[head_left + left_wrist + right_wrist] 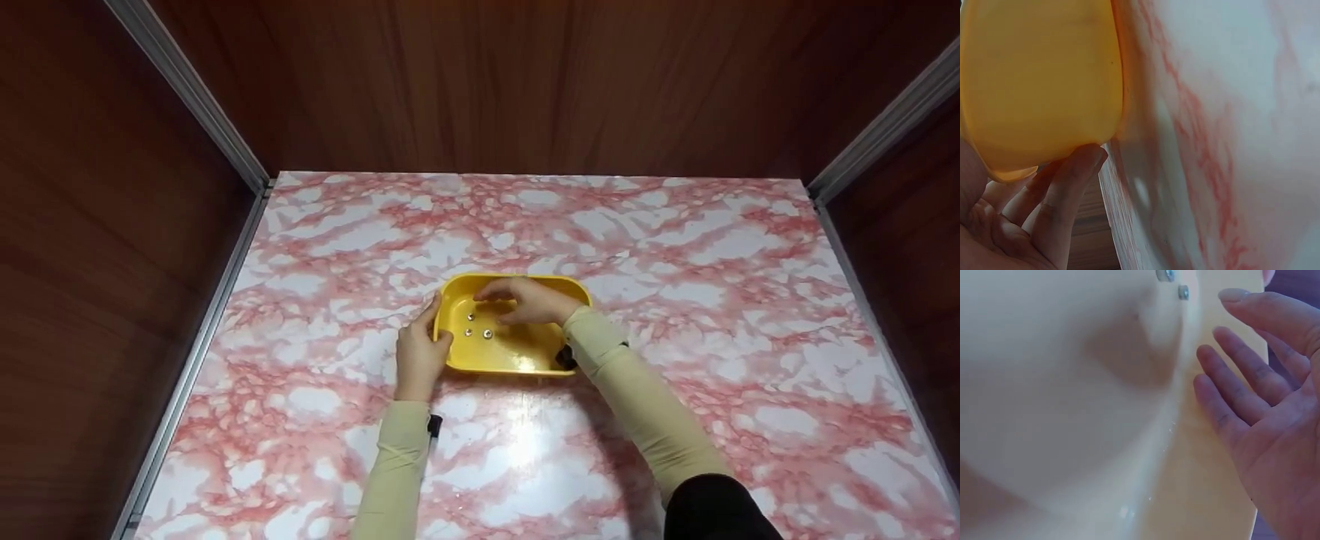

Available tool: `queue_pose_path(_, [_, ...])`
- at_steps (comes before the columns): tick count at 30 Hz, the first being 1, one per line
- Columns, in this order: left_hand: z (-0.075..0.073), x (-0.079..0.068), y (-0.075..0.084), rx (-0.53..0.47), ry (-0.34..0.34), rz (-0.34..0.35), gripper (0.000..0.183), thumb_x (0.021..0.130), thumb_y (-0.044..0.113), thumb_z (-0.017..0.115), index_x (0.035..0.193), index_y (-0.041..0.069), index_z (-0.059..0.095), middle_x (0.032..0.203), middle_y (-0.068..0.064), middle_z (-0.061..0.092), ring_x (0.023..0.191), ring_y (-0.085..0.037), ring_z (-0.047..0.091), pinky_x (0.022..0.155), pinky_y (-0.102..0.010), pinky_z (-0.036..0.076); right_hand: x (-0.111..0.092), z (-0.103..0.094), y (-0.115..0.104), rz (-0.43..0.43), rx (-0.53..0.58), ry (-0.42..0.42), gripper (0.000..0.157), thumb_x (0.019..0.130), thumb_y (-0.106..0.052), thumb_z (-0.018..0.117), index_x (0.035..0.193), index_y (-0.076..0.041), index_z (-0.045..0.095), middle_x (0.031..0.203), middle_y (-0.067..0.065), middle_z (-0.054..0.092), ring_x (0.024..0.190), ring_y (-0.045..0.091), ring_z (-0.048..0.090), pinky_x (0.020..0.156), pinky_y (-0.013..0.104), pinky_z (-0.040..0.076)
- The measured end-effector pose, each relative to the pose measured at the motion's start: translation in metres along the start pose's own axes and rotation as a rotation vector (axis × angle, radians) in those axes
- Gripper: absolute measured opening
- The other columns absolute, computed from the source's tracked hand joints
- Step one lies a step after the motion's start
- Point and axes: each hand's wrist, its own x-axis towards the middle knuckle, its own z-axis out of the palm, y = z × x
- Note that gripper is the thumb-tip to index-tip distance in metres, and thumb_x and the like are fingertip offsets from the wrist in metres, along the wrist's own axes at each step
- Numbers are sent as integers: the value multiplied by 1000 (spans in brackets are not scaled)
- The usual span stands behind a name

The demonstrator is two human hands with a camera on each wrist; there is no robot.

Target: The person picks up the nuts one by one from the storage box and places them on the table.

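Observation:
A yellow plastic tray (517, 349) with rounded corners sits mid-table. Several small metal nuts lie on its floor toward the left, including one nut (487, 334) nearest the middle. My left hand (420, 354) grips the tray's left end, thumb over the rim and fingers (1069, 185) against the outer wall. Inside the tray's outline, my right hand (529, 300) hovers near the far wall, its fingers loosely bent and apart. In the right wrist view nothing shows between those fingers, and a nut (1184, 292) lies beyond the fingertips.
The table (735, 300) has a red and white marbled top. Dark wood panels (510, 90) with a metal rail (202, 337) along the left edge enclose it at the back and both sides. A dark wrist strap piece (566, 358) overlaps the tray's right corner.

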Motion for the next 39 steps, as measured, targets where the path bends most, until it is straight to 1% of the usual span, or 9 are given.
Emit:
queue_pose_path(4, [1, 0, 0, 6, 4, 8, 64, 69, 3, 65, 128, 23, 49, 114, -8, 58, 53, -17, 44, 47, -26, 39, 2, 3, 1, 23, -12, -17, 49, 75, 4, 63, 123, -2, 50, 123, 12, 51, 115, 24, 43, 96, 37, 31])
queue_pose_path(7, [1, -1, -1, 2, 15, 18, 64, 69, 3, 65, 128, 22, 49, 112, -8, 59, 54, -18, 44, 47, -26, 38, 4, 6, 1, 8, -21, -36, 50, 74, 3, 64, 123, 0, 50, 123, 13, 51, 114, 27, 44, 96, 39, 31])
queue_pose_path(10, [2, -2, -1, -7, 21, 19, 63, 68, 2, 65, 127, 21, 50, 114, -7, 59, 55, -18, 44, 47, -26, 38, 6, 9, 3, 3, -27, -51, 51, 74, 3, 64, 123, 0, 49, 123, 13, 51, 114, 27, 44, 96, 40, 31])
queue_pose_path(17, [2, -3, -2, 4, 17, 25, 62, 69, 3, 65, 127, 20, 50, 117, -7, 57, 49, -17, 39, 46, -27, 37, 9, 12, 3, 5, -31, -57, 50, 74, 4, 64, 122, 0, 50, 121, 13, 52, 113, 26, 45, 95, 38, 33])
queue_pose_path(24, [3, -2, -2, 8, 25, 28, 62, 68, 3, 64, 127, 20, 51, 112, -9, 59, 46, -15, 35, 43, -26, 35, 11, 14, 5, -19, -77, -63, 49, 74, 2, 65, 121, -2, 52, 121, 11, 53, 113, 23, 45, 95, 37, 32])
queue_pose_path(29, [3, 0, -2, 19, 22, 26, 62, 68, 3, 64, 127, 20, 51, 111, -9, 60, 45, -15, 35, 42, -27, 35, 13, 16, 4, 0, -112, -65, 49, 74, 1, 65, 122, -4, 52, 122, 7, 53, 115, 17, 43, 96, 31, 30])
queue_pose_path(31, [3, 0, -2, 30, 20, 24, 62, 68, 4, 64, 127, 21, 51, 110, -10, 60, 47, -16, 38, 43, -27, 36, 13, 16, 3, 0, -118, -63, 49, 74, 1, 64, 122, -4, 52, 122, 7, 53, 114, 16, 43, 96, 29, 30])
queue_pose_path(35, [3, 1, -3, 53, 33, 22, 63, 67, 6, 64, 126, 23, 51, 109, -10, 60, 54, -20, 43, 47, -29, 37, 14, 17, 4, -34, -125, -62, 49, 74, 3, 64, 121, -1, 52, 121, 10, 53, 114, 19, 45, 96, 31, 31])
queue_pose_path(39, [3, 1, -3, 50, 42, 26, 64, 66, 6, 65, 126, 23, 51, 108, -11, 61, 57, -21, 46, 50, -29, 39, 16, 16, 5, -71, -119, -65, 48, 73, 4, 64, 119, 0, 53, 119, 12, 54, 112, 22, 46, 95, 34, 32])
